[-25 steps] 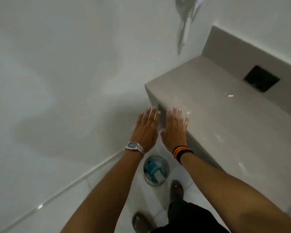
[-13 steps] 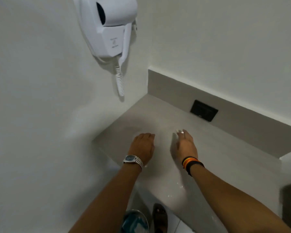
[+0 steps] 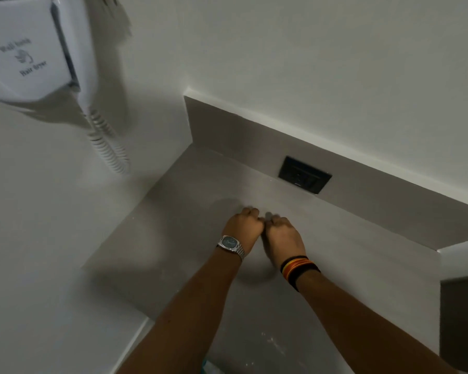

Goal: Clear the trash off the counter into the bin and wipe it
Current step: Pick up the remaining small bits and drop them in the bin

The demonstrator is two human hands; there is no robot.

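Note:
The grey counter (image 3: 179, 211) runs from the left wall corner toward the right. My left hand (image 3: 242, 228), with a metal watch on its wrist, rests on the counter's middle with its fingers curled under. My right hand (image 3: 281, 236), with striped wristbands, lies right beside it, knuckles almost touching, fingers also curled down. Nothing shows inside either hand, and the spot under the fingertips is hidden. Small white specks (image 3: 272, 341) lie on the counter near its front edge. A teal sliver of the bin (image 3: 207, 369) peeks in at the bottom edge, below the counter.
A white wall-mounted hair dryer (image 3: 25, 49) with a coiled cord (image 3: 108, 147) hangs on the left wall above the counter's corner. A black socket plate (image 3: 304, 175) sits in the grey backsplash behind my hands. A white ledge (image 3: 462, 255) rises at the right end.
My view has lifted from the floor and bin to the counter top. Both hands moved onto the counter, came together and curled their fingers. The white scrap by my right fingertips is no longer visible.

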